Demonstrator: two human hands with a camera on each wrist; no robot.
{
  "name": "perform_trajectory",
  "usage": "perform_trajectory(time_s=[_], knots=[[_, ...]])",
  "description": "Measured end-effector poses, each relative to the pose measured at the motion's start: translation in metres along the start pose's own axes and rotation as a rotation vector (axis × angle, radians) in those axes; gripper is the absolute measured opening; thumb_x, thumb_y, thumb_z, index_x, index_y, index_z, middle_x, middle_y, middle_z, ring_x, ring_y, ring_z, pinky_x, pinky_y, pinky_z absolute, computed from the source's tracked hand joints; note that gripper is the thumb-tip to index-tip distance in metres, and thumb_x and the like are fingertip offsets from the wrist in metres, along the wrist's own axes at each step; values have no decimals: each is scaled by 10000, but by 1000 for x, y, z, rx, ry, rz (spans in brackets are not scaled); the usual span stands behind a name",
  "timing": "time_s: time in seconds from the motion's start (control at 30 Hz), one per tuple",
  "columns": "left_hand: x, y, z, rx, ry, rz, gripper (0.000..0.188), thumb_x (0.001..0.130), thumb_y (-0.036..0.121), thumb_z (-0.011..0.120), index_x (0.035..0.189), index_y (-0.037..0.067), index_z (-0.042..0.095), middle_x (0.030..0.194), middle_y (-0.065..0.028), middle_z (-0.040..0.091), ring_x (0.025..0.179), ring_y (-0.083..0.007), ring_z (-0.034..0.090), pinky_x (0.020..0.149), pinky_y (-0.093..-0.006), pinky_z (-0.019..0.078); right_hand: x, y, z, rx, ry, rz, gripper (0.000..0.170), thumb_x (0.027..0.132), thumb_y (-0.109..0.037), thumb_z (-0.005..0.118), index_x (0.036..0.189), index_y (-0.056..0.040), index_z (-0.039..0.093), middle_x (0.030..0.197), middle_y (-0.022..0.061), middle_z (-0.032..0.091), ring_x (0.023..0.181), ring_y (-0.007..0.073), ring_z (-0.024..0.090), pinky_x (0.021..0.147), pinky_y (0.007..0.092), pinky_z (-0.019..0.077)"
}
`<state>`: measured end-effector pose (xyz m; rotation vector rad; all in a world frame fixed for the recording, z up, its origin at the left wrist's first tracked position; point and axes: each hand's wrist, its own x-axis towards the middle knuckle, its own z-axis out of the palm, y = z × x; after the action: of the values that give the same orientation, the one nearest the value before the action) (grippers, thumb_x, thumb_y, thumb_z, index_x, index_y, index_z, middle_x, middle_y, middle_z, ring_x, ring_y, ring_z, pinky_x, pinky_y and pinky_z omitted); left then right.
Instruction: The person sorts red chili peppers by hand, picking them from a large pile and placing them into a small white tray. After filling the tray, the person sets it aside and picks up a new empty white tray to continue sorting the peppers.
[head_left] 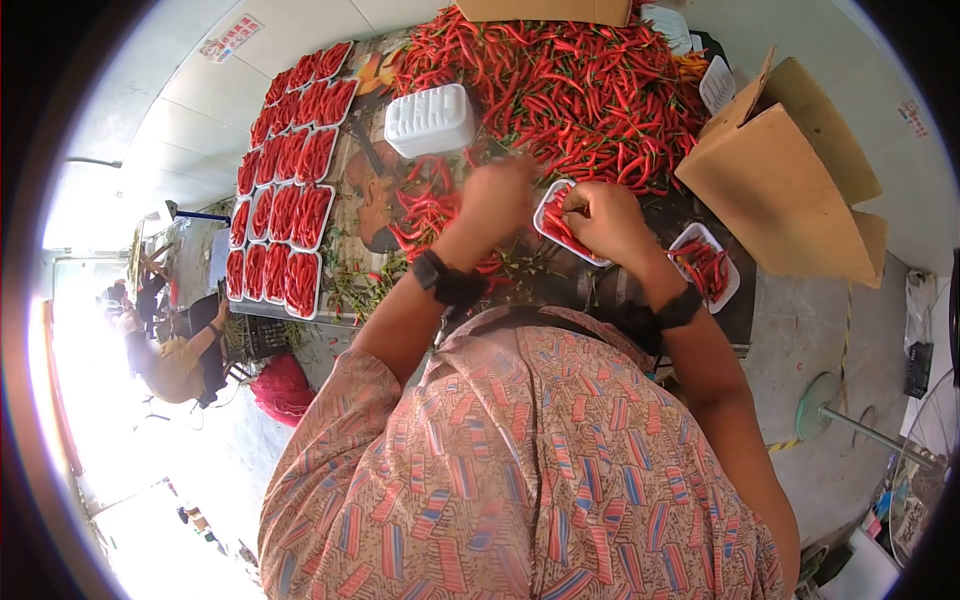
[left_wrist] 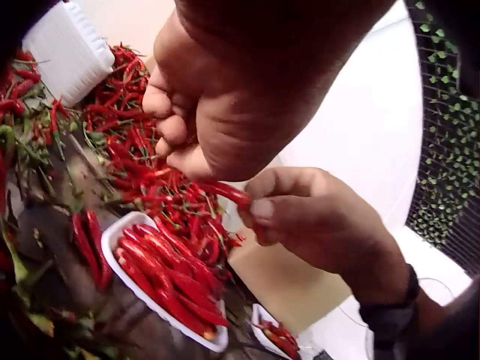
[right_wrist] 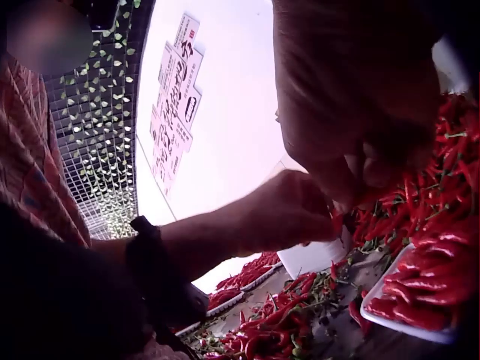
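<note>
Okay, filled trays (head_left: 319,280) far left, tray stack (head_left: 430,120) next, left hand (head_left: 497,208) with fingers curled, can't tell if gripping anything. Chilli heap (head_left: 560,90) beyond. Near tray (left_wrist: 110,238) holds chillies; right hand (head_left: 610,225) above it, pinching one chilli (left_wrist: 227,193). Second tray (head_left: 732,283), carton (head_left: 760,190) rightmost.

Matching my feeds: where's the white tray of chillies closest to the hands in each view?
Head: right of centre, the tray partly covered by the right hand.
Left wrist: lower part, left of centre, that tray lying tilted in the picture.
Right wrist: lower right, near the picture's edge.
Shared landmark: the loose chilli pile, which shows above the tray in all three pictures.
</note>
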<state>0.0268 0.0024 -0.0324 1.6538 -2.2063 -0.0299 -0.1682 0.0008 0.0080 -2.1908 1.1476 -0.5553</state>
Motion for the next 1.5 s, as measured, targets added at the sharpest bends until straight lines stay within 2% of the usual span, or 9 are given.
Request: perform_trajectory(time_s=[0.1,0.23,0.3,0.33,0.4,0.5,0.67,1.0,1.5], knots=[[4,-5,-35,125,-135,-246,244,737,163,585,957,85,657,1048,-103,606,808,-331,627,726,-428,509,-2,10,-6,152,33,16,142,727,-98,685,842,-16,670,791,124,671,724,232,655,683,331,500],[3,-14,-31,142,-153,-216,237,724,146,598,945,84,657,1030,-107,612,859,-339,618,757,-434,501,-2,24,-4,256,-23,147,159,746,-102,697,872,-7,678,801,103,683,719,163,642,684,297,491],[0,-9,-25,107,189,-21,220,733,126,603,942,80,655,1049,-105,616,926,-343,599,786,-432,492,0,31,1,276,-40,157,162,750,-99,697,882,-7,681,800,95,685,717,141,633,682,286,487],[0,-9,-21,106,189,-22,220,733,126,603,942,80,655,1049,-105,616,926,-343,599,786,-432,492,0,34,4,288,-54,163,158,750,-93,695,882,-6,682,797,92,684,717,132,631,681,283,486],[4,-3,-16,-217,191,312,183,696,81,635,875,47,647,913,-105,592,915,-293,590,774,-394,494,0,38,8,300,-69,172,155,749,-87,693,881,-6,683,794,89,684,716,124,628,680,280,485],[-5,20,-21,-434,-43,262,169,709,112,648,870,64,639,888,-117,594,865,-312,589,745,-399,487,1,37,10,306,-112,191,137,750,-79,692,862,-2,685,778,81,683,709,113,620,672,278,484],[-6,28,-14,-500,-113,241,126,725,105,641,842,59,633,830,-123,593,811,-326,586,711,-412,480,0,43,13,357,-151,208,124,749,-70,694,848,5,685,764,77,682,701,104,615,660,267,484],[-8,12,6,-403,-189,402,86,727,80,623,810,63,639,824,-128,594,805,-327,594,712,-419,487,-7,57,8,304,-55,250,169,737,-94,696,878,-1,685,835,93,692,775,141,648,725,287,497],[-10,6,25,-373,-175,359,93,742,117,616,738,37,568,812,-130,562,786,-339,584,691,-430,479,-8,48,12,113,-118,178,179,699,-121,700,846,-22,671,756,118,670,699,208,656,661,318,499]])
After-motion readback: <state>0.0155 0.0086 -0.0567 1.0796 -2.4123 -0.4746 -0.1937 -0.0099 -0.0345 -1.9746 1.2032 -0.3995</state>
